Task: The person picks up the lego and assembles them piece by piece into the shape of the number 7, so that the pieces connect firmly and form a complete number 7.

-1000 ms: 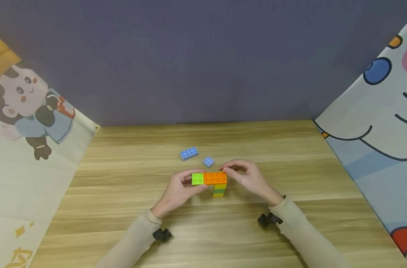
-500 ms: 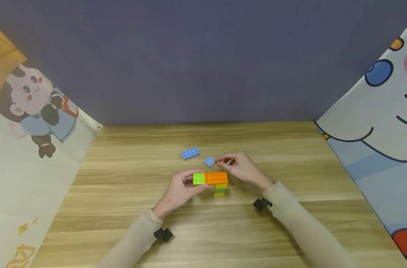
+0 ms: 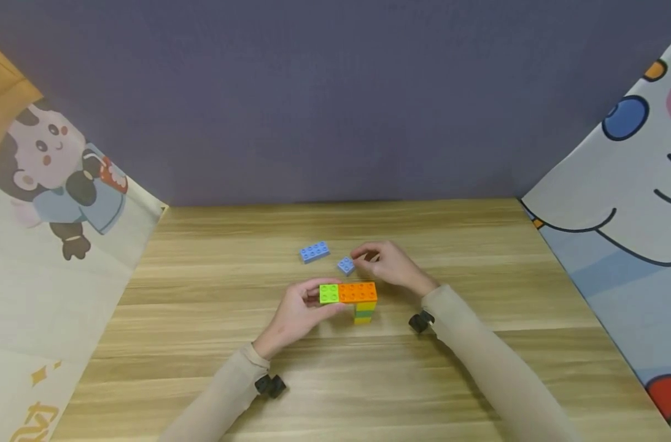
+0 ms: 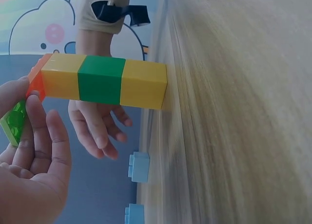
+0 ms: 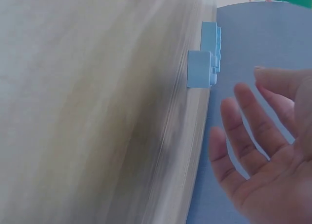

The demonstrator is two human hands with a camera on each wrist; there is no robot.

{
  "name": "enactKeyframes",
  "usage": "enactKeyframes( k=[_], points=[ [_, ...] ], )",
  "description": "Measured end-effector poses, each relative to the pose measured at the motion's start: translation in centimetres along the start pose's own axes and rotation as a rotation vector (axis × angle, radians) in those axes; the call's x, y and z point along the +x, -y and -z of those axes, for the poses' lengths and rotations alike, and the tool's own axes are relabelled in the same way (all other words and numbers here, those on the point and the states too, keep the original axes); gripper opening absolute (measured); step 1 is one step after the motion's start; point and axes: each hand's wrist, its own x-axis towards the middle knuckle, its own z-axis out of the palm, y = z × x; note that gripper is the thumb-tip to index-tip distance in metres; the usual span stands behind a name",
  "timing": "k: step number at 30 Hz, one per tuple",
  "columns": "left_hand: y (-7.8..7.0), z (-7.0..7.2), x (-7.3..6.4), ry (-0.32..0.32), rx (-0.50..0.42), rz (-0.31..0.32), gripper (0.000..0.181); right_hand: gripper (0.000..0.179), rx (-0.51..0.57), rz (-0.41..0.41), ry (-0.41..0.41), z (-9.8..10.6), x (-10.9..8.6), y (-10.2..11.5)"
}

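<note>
Fingers [image 4: 41, 131] of the left hand [image 3: 292, 314] are clamped for me, thumb on the near side and index finger on the far side, round the lime-green brick [image 3: 328, 293] close to where it meets the orange brick [image 3: 358, 292]; those two lie in one straight bar, studs up, lime end towards the left edge of the surface [image 3: 202, 258]; under the bar's right end I have the stack [image 3: 363, 313] standing upright, about midway between the left and right edges, and from the left wrist I read it clearly: a yellow block [image 4: 61, 77] on top, a green block [image 4: 101, 80] in the middle, another yellow block [image 4: 144, 84] at the bottom, on the surface; the lime end juts out past the stack with the hand round it.

Over to the right hand [image 3: 395, 266]; its fingers [image 5: 261, 119] are apart, loosely bent, with nothing between them; from the head I see the tips right at the right-hand corner of the small blue brick [image 3: 345, 266], but the right wrist shows me a gap; that brick sits beyond the bar, towards the far edge, turned cornerwise; just past it, nearer the far edge and a little to the left, lies the long blue brick [image 3: 314, 252], studs up and slightly slanted, apart from its small neighbour.
</note>
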Motion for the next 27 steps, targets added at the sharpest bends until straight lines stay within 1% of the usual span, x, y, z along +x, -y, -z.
enactKeyframes(
  k=[7,13,18,23,27],
  points=[
    [0.2,-0.1,0.1,0.005,-0.007,-0.022,0.043,0.029,-0.005,-0.014,0.027,-0.4,1.2,0.1],
    [0.2,-0.2,0.2,0.010,-0.014,-0.040,0.042,0.030,-0.018,0.003,0.017,-0.8,2.7,0.4],
    [0.1,-0.1,0.3,0.009,-0.010,-0.041,0.043,0.030,-0.055,-0.003,0.015,-1.3,4.0,0.8],
    [0.1,0.0,0.2,0.005,-0.013,-0.036,0.042,0.034,-0.059,-0.004,0.047,-1.7,5.0,1.2],
    [0.2,-0.1,0.1,0.007,-0.024,-0.028,0.042,0.037,-0.057,0.003,0.067,-2.2,5.6,1.1]
  ],
)
